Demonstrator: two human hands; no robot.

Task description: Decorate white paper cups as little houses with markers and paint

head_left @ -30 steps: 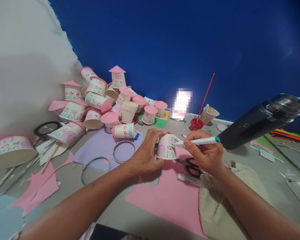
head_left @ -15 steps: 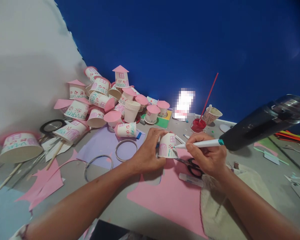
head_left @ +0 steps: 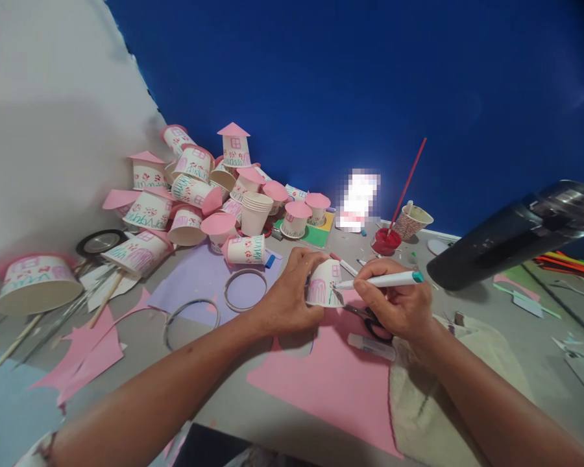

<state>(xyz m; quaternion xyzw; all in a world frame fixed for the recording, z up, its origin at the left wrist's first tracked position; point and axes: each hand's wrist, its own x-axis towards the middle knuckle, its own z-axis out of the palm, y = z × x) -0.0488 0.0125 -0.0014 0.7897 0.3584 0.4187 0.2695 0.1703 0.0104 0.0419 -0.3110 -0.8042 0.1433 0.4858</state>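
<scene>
My left hand (head_left: 288, 295) is wrapped round an upturned white paper cup (head_left: 324, 285) drawn with a pink window, red flowers and green grass. It holds the cup just above a pink paper sheet (head_left: 331, 379). My right hand (head_left: 396, 303) pinches a white marker with a teal end (head_left: 384, 280). The marker's tip touches the cup's side. Black-handled scissors (head_left: 370, 319) and a small glue tube (head_left: 370, 346) lie under my right hand.
A heap of decorated cups with pink roofs (head_left: 194, 194) and a stack of plain cups (head_left: 254, 213) sit at the back left. Two wire rings (head_left: 243, 290) lie on lilac paper. A red paint pot with a brush (head_left: 385, 241), a patterned cup (head_left: 411, 222) and a dark bottle (head_left: 511, 237) stand at right.
The marker tip has shifted slightly along the cup's side and the cup has turned a little in my left hand. Both hands stay in the same place.
</scene>
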